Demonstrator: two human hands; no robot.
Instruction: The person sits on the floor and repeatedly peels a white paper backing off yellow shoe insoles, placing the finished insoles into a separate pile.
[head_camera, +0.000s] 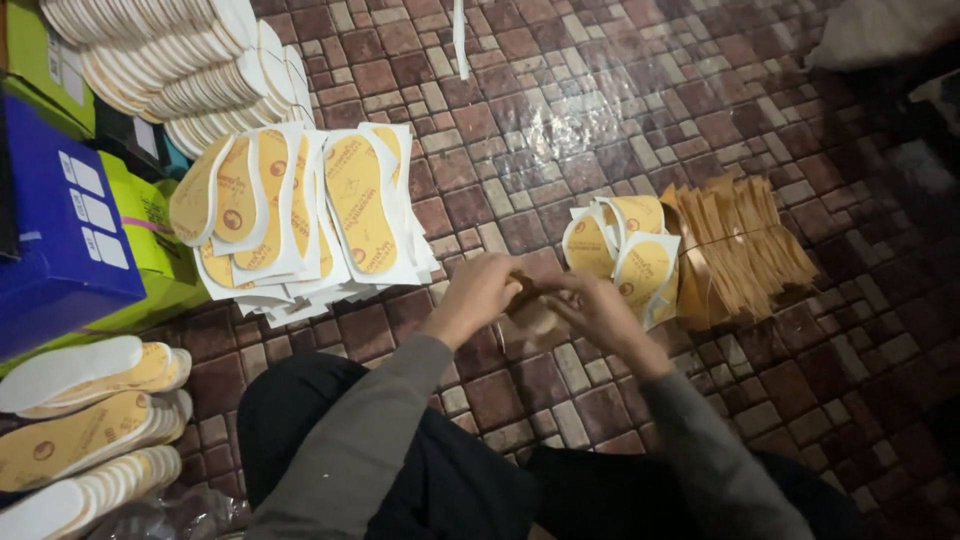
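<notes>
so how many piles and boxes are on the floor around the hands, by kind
insole and sheet piles: 5, as at
tan strip piles: 1
cardboard boxes in view: 3, as at
total: 9

Both hands, left and right, hold a small brown piece.

Floor (620, 110): small reddish-brown paving tiles. Lying on it: heap of yellow insole sheets (305, 215), stacked white insoles (175, 60), cut heel pieces (620, 255), fanned tan strips (745, 245), blue box (55, 235).

Insole sheets (300, 215) left of strips (745, 245)
</notes>
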